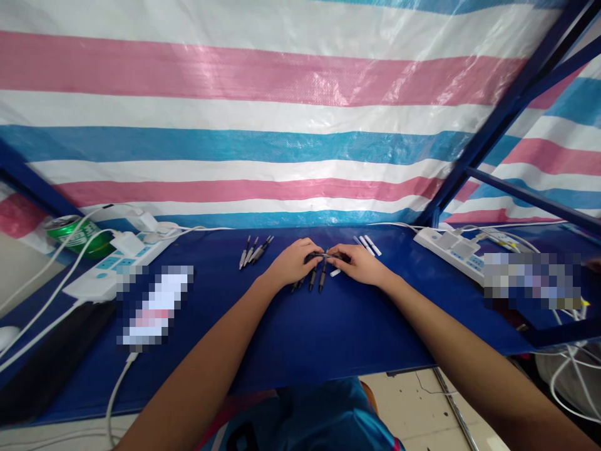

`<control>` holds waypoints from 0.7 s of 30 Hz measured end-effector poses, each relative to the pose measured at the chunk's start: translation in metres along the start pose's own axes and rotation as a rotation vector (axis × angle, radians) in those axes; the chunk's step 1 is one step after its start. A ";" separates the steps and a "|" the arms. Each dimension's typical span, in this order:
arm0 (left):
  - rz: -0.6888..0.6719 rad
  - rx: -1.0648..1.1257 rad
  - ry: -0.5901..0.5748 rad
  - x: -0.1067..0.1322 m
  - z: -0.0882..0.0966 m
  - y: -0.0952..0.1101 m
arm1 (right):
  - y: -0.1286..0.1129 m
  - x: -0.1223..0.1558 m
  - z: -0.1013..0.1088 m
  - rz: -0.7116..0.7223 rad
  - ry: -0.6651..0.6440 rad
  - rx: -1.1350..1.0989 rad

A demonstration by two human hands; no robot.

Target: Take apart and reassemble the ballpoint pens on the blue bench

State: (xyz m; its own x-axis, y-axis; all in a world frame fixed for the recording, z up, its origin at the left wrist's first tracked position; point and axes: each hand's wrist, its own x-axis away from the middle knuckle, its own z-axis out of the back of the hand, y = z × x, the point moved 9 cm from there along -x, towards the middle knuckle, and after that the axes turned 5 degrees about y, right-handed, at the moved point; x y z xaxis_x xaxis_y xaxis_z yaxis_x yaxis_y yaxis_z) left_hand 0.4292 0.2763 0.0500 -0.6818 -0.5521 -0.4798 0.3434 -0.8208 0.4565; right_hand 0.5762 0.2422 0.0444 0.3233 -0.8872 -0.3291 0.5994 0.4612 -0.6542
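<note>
My left hand [293, 263] and my right hand [359, 264] meet over the middle of the blue table [300, 326], fingers curled, both pinching a dark pen [323, 255] held crosswise between them. Under the hands lie several dark pens [312, 280] pointing toward me. A second group of dark pens [255, 249] lies just left of my left hand. A few white pen parts [369, 244] lie just behind my right hand, and one small white piece [335, 273] sits beside it.
A white power strip [110, 266] with cables and a green can [75, 233] are at the far left. Another white power strip [453, 250] is at the right. A striped tarp [263, 125] hangs behind, with a blue frame post [493, 125] right.
</note>
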 end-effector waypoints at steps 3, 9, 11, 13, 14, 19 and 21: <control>-0.004 0.005 -0.001 0.000 0.000 0.000 | 0.000 0.000 0.000 -0.007 0.001 0.001; -0.014 -0.011 0.008 -0.001 0.002 0.002 | -0.001 -0.001 0.000 -0.001 0.003 0.014; -0.019 -0.012 0.015 0.000 0.003 0.002 | -0.002 -0.001 0.000 0.004 0.005 0.012; -0.026 -0.016 0.021 0.000 0.003 0.003 | -0.002 -0.001 0.001 0.010 0.009 -0.005; -0.030 -0.021 0.024 0.000 0.003 0.003 | -0.002 -0.001 0.001 0.013 0.013 -0.017; -0.051 -0.062 0.084 0.000 0.008 0.006 | 0.005 -0.001 0.004 -0.021 0.049 -0.122; -0.066 -0.067 0.120 -0.001 0.012 0.008 | 0.011 -0.001 0.004 -0.051 0.060 -0.197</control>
State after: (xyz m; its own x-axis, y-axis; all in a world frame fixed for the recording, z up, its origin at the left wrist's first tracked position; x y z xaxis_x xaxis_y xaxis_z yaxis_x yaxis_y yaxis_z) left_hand 0.4250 0.2720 0.0632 -0.6236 -0.5070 -0.5950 0.3458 -0.8615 0.3717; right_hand 0.5848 0.2481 0.0405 0.2489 -0.9113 -0.3280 0.4569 0.4091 -0.7899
